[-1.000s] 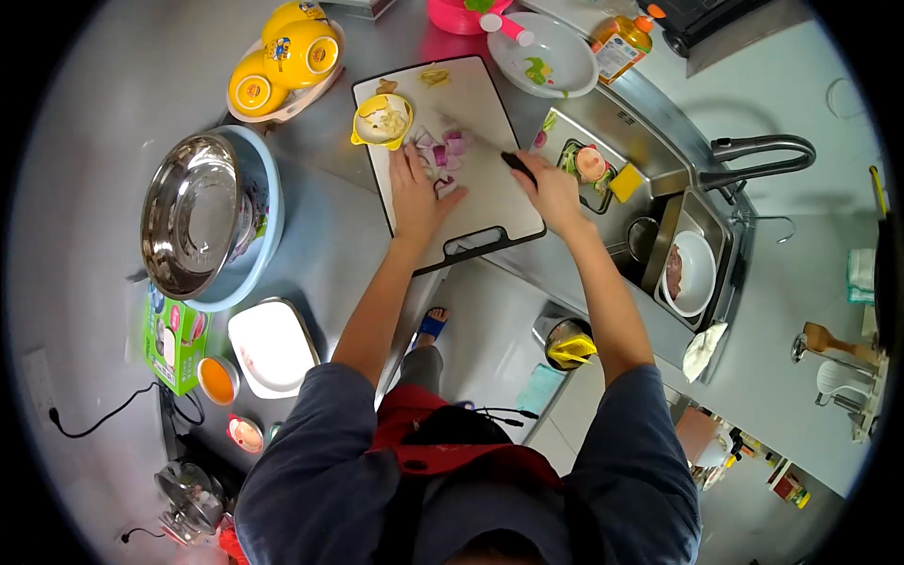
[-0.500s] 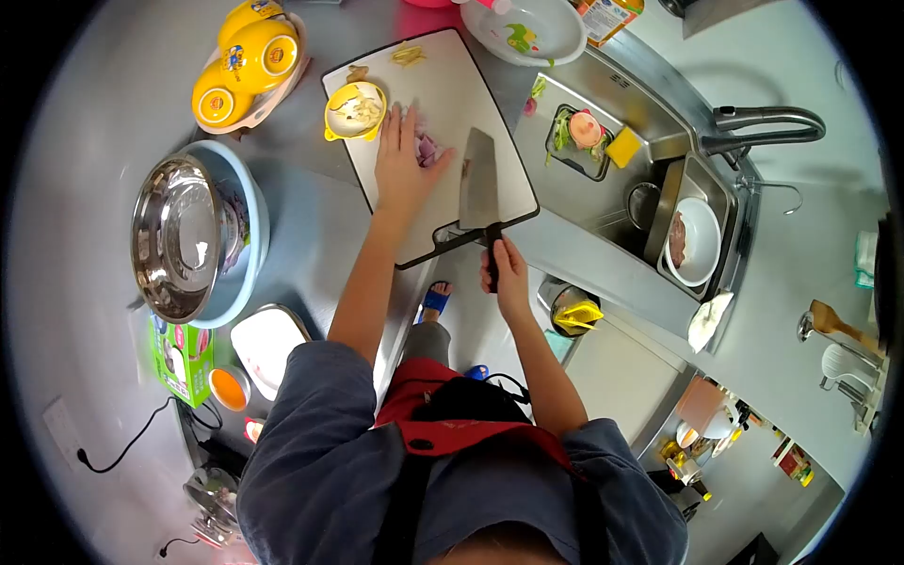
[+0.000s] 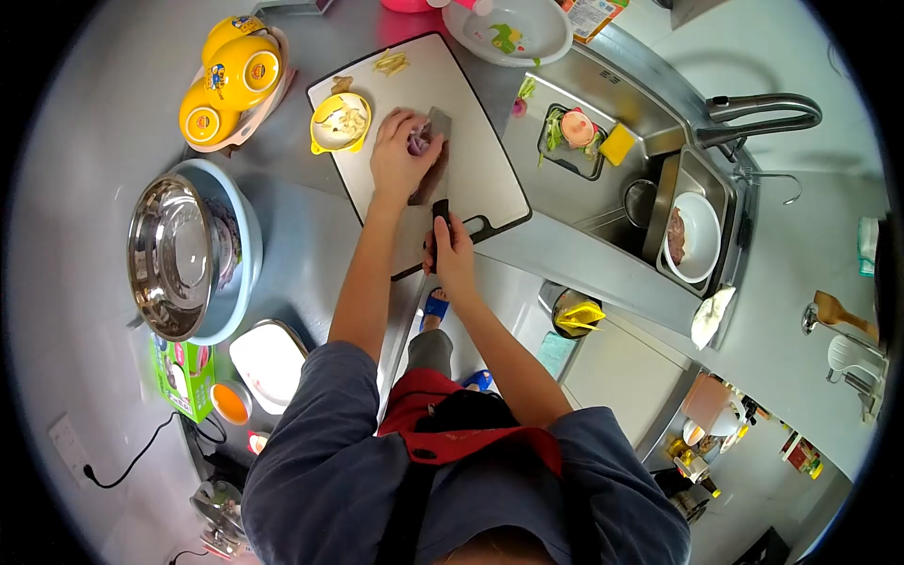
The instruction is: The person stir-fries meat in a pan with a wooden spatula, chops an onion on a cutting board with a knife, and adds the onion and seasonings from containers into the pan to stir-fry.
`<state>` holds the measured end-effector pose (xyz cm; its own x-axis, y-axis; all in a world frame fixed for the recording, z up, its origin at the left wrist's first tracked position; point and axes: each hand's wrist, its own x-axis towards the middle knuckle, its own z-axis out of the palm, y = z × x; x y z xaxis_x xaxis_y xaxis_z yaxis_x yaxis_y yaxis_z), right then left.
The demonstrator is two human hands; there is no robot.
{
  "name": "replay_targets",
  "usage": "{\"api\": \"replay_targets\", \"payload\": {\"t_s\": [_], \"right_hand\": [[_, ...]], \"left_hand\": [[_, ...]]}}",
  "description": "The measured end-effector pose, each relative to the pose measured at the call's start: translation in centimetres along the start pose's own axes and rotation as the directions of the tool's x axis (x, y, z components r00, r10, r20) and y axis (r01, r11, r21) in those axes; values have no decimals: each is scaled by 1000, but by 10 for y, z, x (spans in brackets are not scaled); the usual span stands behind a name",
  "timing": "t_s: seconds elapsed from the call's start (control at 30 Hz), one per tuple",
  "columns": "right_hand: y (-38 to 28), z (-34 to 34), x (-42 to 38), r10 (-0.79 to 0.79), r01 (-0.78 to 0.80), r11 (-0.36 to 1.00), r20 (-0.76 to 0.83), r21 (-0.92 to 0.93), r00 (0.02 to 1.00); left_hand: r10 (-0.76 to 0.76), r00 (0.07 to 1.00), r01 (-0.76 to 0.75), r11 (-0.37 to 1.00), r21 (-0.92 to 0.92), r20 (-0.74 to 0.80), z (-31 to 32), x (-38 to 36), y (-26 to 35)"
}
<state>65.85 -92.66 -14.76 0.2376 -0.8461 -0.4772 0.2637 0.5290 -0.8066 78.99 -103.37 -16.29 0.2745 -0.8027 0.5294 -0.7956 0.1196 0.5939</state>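
My right hand (image 3: 454,254) grips the black handle of a cleaver (image 3: 435,179). Its broad blade lies over the white cutting board (image 3: 485,174), beside my left hand (image 3: 399,162). The fingers of that hand curl around purple pieces that look like red onion (image 3: 418,141), close against the blade. Left of it on the board is a small yellow bowl (image 3: 319,135) with pale chopped pieces inside. Thin yellowish strips (image 3: 391,62) and a small brown lump, maybe ginger (image 3: 341,85), lie toward the far edge. My left fingers partly hide the onion.
To the right is a sink (image 3: 574,202) with a drain basket, a yellow sponge (image 3: 617,144) and a white bowl (image 3: 697,254) holding meat. Left stand yellow bowls (image 3: 242,73), a steel bowl (image 3: 169,259) and a blue basin (image 3: 247,282). A white basin (image 3: 461,28) sits beyond the board.
The cleaver has moved left with my right hand, and its blade is now against the onion. My left fingers have gone from spread flat to curled around the pieces.
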Motion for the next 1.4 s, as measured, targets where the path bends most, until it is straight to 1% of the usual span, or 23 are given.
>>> {"api": "replay_targets", "payload": {"t_s": [0.07,0.13,0.23,0.3,0.33,0.37,0.4,0.47,0.53,0.57,0.6,0.63,0.7,0.73,0.83,0.93,1.0,1.03,1.07,1.13,1.2,1.27,1.4], "right_hand": [[7,1,4,-19,20,999,33,-39,999],[8,5,3,-37,42,996,65,-78,997],[1,14,-3,-45,46,996,16,-82,999],[-4,19,-6,-120,113,967,-16,-227,993],[-3,19,-5,-120,113,967,-15,-228,993],[-2,19,-3,-255,228,888,-15,-399,967],[-2,20,0,-384,325,765,11,-556,923],[-2,16,6,-428,364,710,41,-603,903],[-6,12,9,-477,413,646,84,-642,875],[-8,7,8,-259,245,866,27,-437,965],[-11,2,8,-20,26,980,30,-199,999],[-15,-4,8,13,-4,996,105,-84,994],[-15,-8,7,37,-29,997,106,-76,994],[-16,-8,6,64,-58,996,100,-64,993],[-14,-2,3,42,-35,996,90,-78,995],[-19,3,-6,-18,21,993,25,-113,1000],[-28,4,-14,-59,60,989,11,-135,998],[-33,3,-15,-112,111,982,-1,-154,994],[-36,2,-15,-105,104,981,4,-161,994],[-43,1,-14,-107,107,994,-16,-28,994],[-52,0,-14,-88,88,996,-36,1,996],[-53,-6,-16,0,2,979,-8,203,1000],[-54,-26,-31,-25,3,906,48,424,999]], "left_hand": [[-121,992,125,977,-175,32,-1,-4,3],[-115,993,113,973,-201,2,-1,-6,3],[-104,993,88,970,-228,-58,-1,-8,2],[-100,991,77,970,-231,-89,-2,-8,4],[-265,963,228,898,-376,-49,-2,-9,5],[-416,909,366,782,-504,15,-2,-10,7],[-417,909,366,782,-504,14,-1,-10,9],[-515,856,379,673,-635,-34,7,-13,5],[-472,878,336,728,-598,-80,11,-12,1],[-430,895,302,776,-554,-115,12,-14,0],[-430,895,298,777,-555,-122,13,-16,0],[-348,931,260,842,-473,-108,9,-17,3],[-198,973,157,943,-294,-115,4,-19,9],[-198,973,157,943,-295,-116,3,-19,10],[-208,971,163,935,-315,-115,4,-19,13],[-300,945,219,877,-428,-130,9,-18,21],[-380,922,270,769,-579,-76,1,-6,45],[-300,946,206,849,-487,-123,1,0,50],[-310,942,214,847,-486,-127,3,2,55],[-224,969,167,902,-398,-103,9,9,63],[-183,978,131,911,-392,-97,25,13,63],[-90,996,80,961,-265,-26,37,9,65],[65,996,-49,974,-222,66,43,6,94]]}}
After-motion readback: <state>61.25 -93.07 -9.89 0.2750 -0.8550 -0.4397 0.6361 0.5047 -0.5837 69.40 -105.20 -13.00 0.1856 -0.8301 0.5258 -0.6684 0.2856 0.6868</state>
